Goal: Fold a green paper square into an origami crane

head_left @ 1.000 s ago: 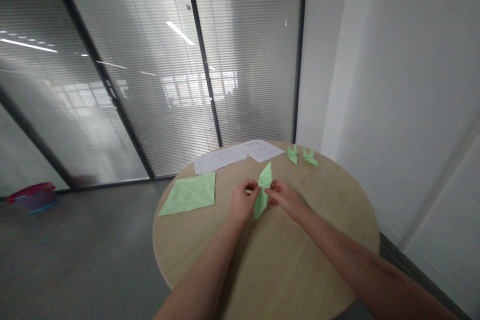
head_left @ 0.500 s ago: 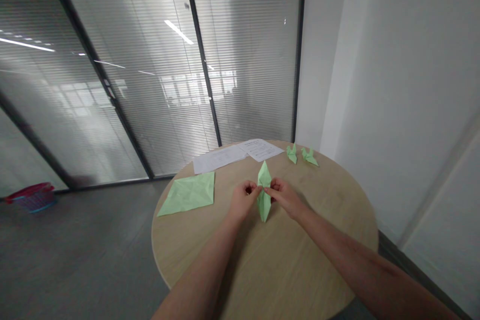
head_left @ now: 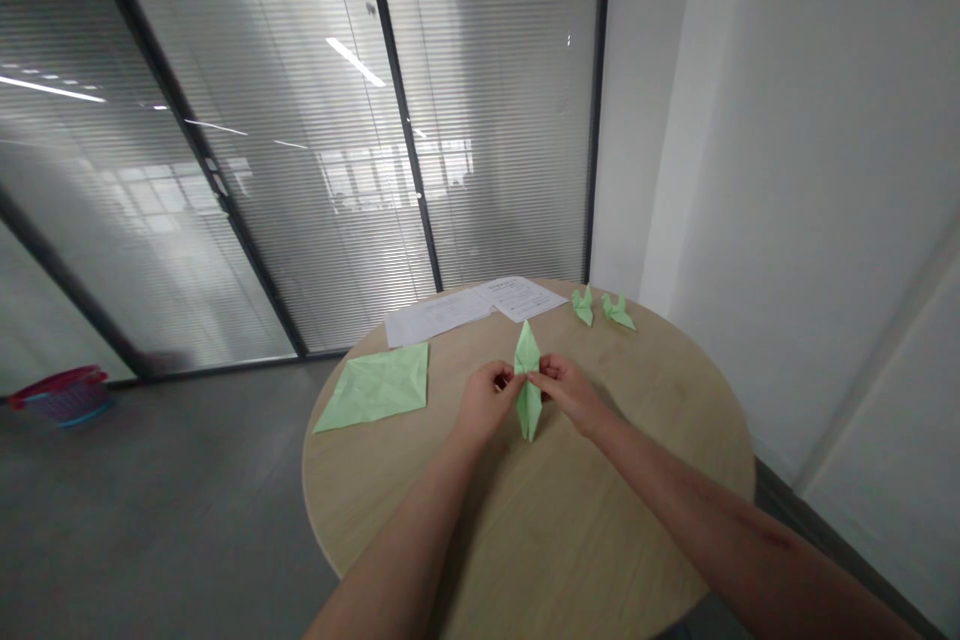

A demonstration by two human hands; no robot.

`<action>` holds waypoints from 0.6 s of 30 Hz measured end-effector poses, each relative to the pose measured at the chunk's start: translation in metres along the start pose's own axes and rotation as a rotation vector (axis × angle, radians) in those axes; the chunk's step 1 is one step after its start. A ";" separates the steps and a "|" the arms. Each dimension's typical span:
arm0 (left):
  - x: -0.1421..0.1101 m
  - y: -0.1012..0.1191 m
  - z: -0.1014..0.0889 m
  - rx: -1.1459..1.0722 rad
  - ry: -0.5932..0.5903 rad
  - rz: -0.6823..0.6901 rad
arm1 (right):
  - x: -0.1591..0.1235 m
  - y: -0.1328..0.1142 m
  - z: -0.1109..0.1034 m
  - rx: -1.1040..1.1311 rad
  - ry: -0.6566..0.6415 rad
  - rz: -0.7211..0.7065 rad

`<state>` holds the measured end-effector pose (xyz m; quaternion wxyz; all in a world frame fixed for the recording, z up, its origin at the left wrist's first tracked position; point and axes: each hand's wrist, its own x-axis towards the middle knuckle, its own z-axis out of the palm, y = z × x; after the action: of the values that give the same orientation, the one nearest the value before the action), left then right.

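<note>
A narrow, diamond-shaped piece of folded green paper (head_left: 528, 386) lies on a round wooden table (head_left: 525, 530), pointing away from me. My left hand (head_left: 486, 398) pinches its left edge at the middle with curled fingers. My right hand (head_left: 568, 394) pinches the right edge opposite, fingers closed on the paper. Both forearms reach in from the bottom of the view.
A flat creased green sheet (head_left: 376, 387) lies at the table's left. Two white printed pages (head_left: 471, 307) rest at the far edge, with two small folded green paper figures (head_left: 600, 308) to their right. Glass partitions stand behind; a red basket (head_left: 61, 394) sits on the floor, left.
The folded paper has turned from tilted to pointing straight away from me, and both hands have closed in a little at its middle.
</note>
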<state>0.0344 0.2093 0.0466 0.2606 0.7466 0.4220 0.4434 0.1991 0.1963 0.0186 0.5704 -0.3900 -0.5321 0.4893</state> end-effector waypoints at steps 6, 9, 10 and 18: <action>0.002 -0.004 0.000 -0.084 0.048 -0.040 | -0.003 -0.008 0.002 0.041 -0.072 -0.017; 0.002 -0.004 0.000 -0.061 0.049 -0.043 | -0.003 -0.010 0.003 0.049 -0.085 -0.022; 0.002 -0.005 0.000 -0.055 0.045 -0.040 | -0.003 -0.009 0.003 0.052 -0.085 -0.026; 0.003 -0.011 0.005 -0.137 0.017 -0.034 | -0.001 -0.006 0.001 0.038 -0.073 -0.060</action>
<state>0.0348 0.2178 0.0370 0.3150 0.7159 0.4055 0.4731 0.1991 0.1935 0.0245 0.5721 -0.3448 -0.5546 0.4962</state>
